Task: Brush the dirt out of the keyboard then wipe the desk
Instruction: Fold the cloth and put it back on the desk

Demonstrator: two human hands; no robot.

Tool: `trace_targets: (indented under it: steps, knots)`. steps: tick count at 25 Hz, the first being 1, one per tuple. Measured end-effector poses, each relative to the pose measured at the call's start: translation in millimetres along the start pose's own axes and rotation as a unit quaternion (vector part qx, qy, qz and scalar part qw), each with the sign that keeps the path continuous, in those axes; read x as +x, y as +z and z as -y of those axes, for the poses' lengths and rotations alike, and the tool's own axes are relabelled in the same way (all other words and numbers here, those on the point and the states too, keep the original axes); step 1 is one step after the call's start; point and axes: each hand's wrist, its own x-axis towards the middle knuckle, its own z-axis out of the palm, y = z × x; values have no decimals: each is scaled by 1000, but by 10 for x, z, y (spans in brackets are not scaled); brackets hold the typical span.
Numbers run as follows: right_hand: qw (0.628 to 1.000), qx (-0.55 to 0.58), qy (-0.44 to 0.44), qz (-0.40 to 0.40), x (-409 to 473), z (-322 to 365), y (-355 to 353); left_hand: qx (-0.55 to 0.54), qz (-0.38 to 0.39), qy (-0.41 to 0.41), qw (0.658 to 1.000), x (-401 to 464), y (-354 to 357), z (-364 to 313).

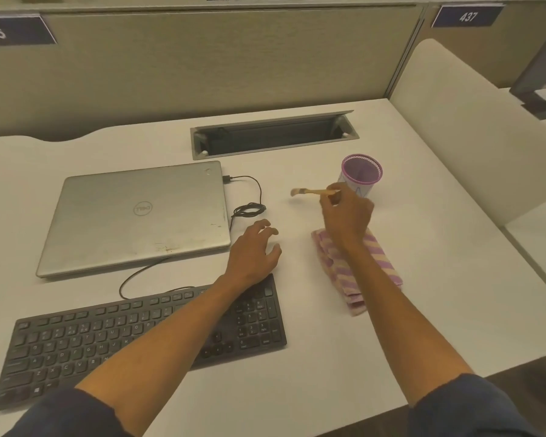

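Pinching brush (pixel 312 192) handle, right hand (pixel 347 216) grip, brush horizontal, bristles pointing left, left hand (pixel 254 252) grip released

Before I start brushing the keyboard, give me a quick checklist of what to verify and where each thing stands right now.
1. Brush in grip: ok, right hand pinches its handle, bristles pointing left.
2. Keyboard reachable: ok, but the left forearm lies across it.
3. Left hand free: ok, fingers relaxed, holding nothing.
4. Striped cloth ready for wiping: ok, folded on the desk under the right forearm.
5. Laptop closed: ok.
6. Dirt in the keys: cannot tell.
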Motion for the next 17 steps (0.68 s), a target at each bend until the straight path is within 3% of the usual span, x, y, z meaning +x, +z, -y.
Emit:
trace_targets:
  steps: [5,8,17]
  knots:
    - [988,28,-40,-144,249,65,-576,5,-16,-4,1000,9,-96,-12]
    - [984,-18,-38,-174,431,-6,-756,8,-18,-6,1000,7,-147,-21]
    - [979,-202,12,-18,532,-192,-467,4,-37,-4,999,-66,-284,8]
